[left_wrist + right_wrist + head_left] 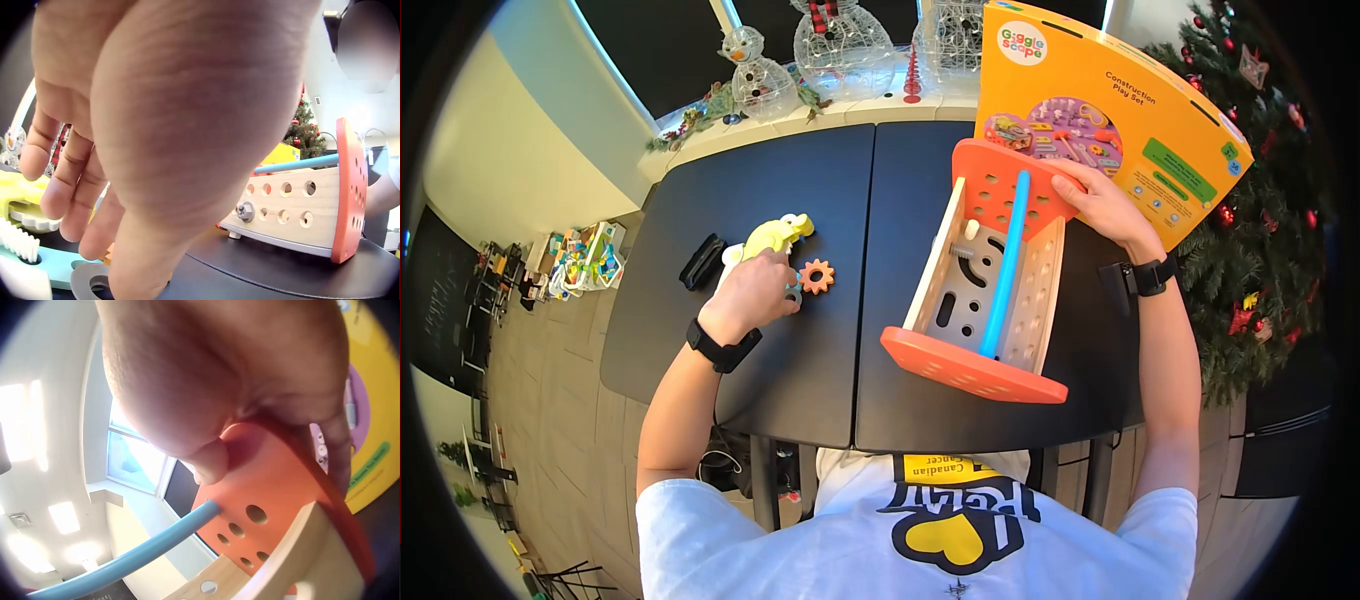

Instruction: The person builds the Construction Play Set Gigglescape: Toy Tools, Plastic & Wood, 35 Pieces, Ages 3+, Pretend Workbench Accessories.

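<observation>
My right hand [1108,208] grips the far red end panel of a wooden toy toolbox [972,378], thumb on the inner face and fingers behind. A blue rod [1012,250] runs between the two end panels. A grey toy bolt [245,212] pokes through the toolbox's side wall. On the table's left half, my left hand [750,292] reaches down over loose toy parts, fingers loosely extended. Around it lie a yellow toy piece [775,236], an orange gear [817,276], a teal piece [59,265] and a grey ring-shaped part [87,278] right by the thumb.
A black glasses-case-like object [702,262] lies left of the parts. Behind the toolbox stands a large yellow Construction Play Set box [1090,70]. A seam divides the black table [800,400]. Wire snowman figures [758,82] line the sill; a decorated tree [1230,270] is at right.
</observation>
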`<state>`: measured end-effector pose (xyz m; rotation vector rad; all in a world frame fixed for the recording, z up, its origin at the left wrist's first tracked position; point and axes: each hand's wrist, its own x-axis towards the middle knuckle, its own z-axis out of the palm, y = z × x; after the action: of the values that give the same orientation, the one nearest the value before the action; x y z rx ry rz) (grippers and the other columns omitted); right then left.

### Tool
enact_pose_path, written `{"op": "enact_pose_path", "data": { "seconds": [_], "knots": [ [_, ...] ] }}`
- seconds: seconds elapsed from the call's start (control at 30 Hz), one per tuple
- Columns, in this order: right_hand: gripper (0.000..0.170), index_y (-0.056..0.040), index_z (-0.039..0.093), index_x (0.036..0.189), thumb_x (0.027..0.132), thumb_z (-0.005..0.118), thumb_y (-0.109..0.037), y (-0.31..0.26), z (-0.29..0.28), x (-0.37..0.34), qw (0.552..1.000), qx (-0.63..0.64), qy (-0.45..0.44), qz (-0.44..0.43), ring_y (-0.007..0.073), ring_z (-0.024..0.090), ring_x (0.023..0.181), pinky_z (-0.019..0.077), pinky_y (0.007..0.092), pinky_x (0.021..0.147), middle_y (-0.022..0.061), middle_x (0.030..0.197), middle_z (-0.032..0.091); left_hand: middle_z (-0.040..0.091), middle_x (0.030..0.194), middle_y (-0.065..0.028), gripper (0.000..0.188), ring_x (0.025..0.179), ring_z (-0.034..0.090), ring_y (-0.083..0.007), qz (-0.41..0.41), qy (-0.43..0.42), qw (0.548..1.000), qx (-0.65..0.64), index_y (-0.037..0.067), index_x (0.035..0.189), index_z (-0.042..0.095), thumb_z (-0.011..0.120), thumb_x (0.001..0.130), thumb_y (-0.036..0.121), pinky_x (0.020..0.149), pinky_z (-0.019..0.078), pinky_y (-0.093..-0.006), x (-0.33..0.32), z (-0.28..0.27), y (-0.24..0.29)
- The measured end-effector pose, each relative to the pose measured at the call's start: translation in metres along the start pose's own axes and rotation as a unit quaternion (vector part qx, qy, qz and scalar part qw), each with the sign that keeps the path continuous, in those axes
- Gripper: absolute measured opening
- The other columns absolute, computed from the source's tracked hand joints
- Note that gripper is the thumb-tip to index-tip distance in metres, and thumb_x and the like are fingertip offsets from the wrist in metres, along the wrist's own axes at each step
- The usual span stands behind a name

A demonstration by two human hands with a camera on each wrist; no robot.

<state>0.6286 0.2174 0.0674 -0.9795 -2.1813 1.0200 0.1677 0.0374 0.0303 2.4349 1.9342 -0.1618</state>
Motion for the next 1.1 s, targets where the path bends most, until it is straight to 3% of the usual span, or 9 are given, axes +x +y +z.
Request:
{"op": "enact_pose_path", "data": {
  "seconds": [0.17, 0.23, 0.37, 0.43, 0.53, 0.63, 0.73, 1.0, 1.1],
  "knots": [
    [0.041, -0.0026, 0.061, 0.141, 0.11, 0.055, -0.029, -0.003, 0.007, -0.001, 0.998, -0.036, 0.034, -0.028, 0.0237, 0.061, 0.126, 0.045, 0.0364, 0.11, 0.0109, 0.135, 0.066, 0.072, 0.089, -0.0145, 0.024, 0.092, 0.071, -0.0326, 0.013, -0.023, 0.999, 0.021, 0.003, 0.093, 0.077, 0.084, 0.08, 0.022, 0.085, 0.0569, -0.0447, 0.002, 0.003, 0.003],
    [0.04, -0.0027, 0.063, 0.138, 0.108, 0.058, -0.028, -0.013, 0.01, -0.008, 0.985, -0.14, 0.093, -0.048, 0.0286, 0.061, 0.127, 0.0449, 0.0381, 0.111, 0.0137, 0.133, 0.066, 0.072, 0.083, -0.0157, 0.02, 0.085, 0.071, -0.0343, 0.013, -0.023, 1.0, 0.016, 0.002, 0.092, 0.077, 0.081, 0.082, 0.019, 0.082, 0.057, -0.0456, 0.002, 0.001, 0.007],
    [0.036, -0.0033, 0.067, 0.13, 0.1, 0.067, -0.023, -0.03, 0.017, -0.019, 0.942, -0.245, 0.178, -0.143, 0.0365, 0.06, 0.124, 0.0462, 0.0414, 0.109, 0.0172, 0.128, 0.064, 0.073, 0.082, -0.0159, 0.012, 0.081, 0.072, -0.0348, 0.056, 0.029, 0.992, -0.112, 0.001, 0.093, 0.075, 0.077, 0.085, 0.01, 0.078, 0.0574, -0.0432, 0.005, -0.013, 0.016],
    [0.034, -0.0033, 0.067, 0.125, 0.096, 0.07, -0.021, -0.051, 0.025, -0.026, 0.936, -0.236, 0.206, -0.159, 0.0372, 0.061, 0.121, 0.0472, 0.0423, 0.106, 0.0169, 0.126, 0.062, 0.073, 0.084, -0.0159, 0.01, 0.081, 0.072, -0.0332, 0.094, 0.091, 0.965, -0.225, 0.001, 0.094, 0.074, 0.076, 0.086, 0.007, 0.077, 0.0576, -0.0405, 0.01, -0.034, 0.034],
    [0.034, -0.0039, 0.068, 0.12, 0.088, 0.076, -0.013, -0.075, 0.04, -0.031, 0.929, -0.22, 0.214, -0.207, 0.0369, 0.062, 0.114, 0.0502, 0.0432, 0.099, 0.0165, 0.123, 0.06, 0.075, 0.087, -0.0142, 0.011, 0.08, 0.074, -0.0251, 0.1, 0.162, 0.944, -0.271, -0.001, 0.096, 0.073, 0.077, 0.087, 0.004, 0.076, 0.0583, -0.0339, 0.019, -0.071, 0.066],
    [0.037, -0.0035, 0.069, 0.12, 0.085, 0.079, -0.006, -0.102, 0.049, -0.035, 0.911, -0.225, 0.17, -0.301, 0.0346, 0.065, 0.109, 0.0538, 0.0399, 0.094, 0.0157, 0.12, 0.063, 0.076, 0.09, -0.0092, 0.015, 0.088, 0.075, -0.0164, 0.108, 0.149, 0.845, -0.501, -0.003, 0.099, 0.071, 0.08, 0.088, -0.001, 0.082, 0.0593, -0.0295, 0.037, -0.08, 0.084],
    [0.04, -0.0025, 0.069, 0.122, 0.084, 0.082, -0.008, -0.116, 0.06, -0.034, 0.93, -0.151, 0.094, -0.322, 0.0322, 0.067, 0.103, 0.0567, 0.0374, 0.089, 0.0148, 0.118, 0.066, 0.076, 0.097, -0.0085, 0.015, 0.095, 0.074, -0.0156, 0.135, 0.103, 0.778, -0.606, -0.004, 0.103, 0.07, 0.078, 0.091, -0.002, 0.088, 0.0608, -0.0297, 0.054, -0.092, 0.104],
    [0.034, -0.0026, 0.074, 0.116, 0.083, 0.083, -0.007, -0.119, 0.064, -0.038, 0.907, -0.187, 0.119, -0.357, 0.0292, 0.076, 0.094, 0.0616, 0.0355, 0.079, 0.0137, 0.11, 0.076, 0.078, 0.096, -0.0103, 0.015, 0.092, 0.074, -0.014, 0.189, 0.047, 0.716, -0.671, -0.002, 0.1, 0.073, 0.082, 0.09, 0.005, 0.083, 0.061, -0.0271, 0.072, -0.101, 0.126],
    [0.034, -0.0019, 0.074, 0.115, 0.082, 0.083, -0.005, -0.12, 0.062, -0.042, 0.932, -0.152, 0.101, -0.312, 0.0278, 0.076, 0.091, 0.0612, 0.0339, 0.079, 0.0145, 0.11, 0.076, 0.078, 0.095, -0.0101, 0.013, 0.091, 0.075, -0.0139, 0.196, 0.039, 0.689, -0.696, -0.002, 0.099, 0.073, 0.081, 0.091, 0.004, 0.082, 0.0607, -0.0266, 0.078, -0.094, 0.131]
  ]
}}
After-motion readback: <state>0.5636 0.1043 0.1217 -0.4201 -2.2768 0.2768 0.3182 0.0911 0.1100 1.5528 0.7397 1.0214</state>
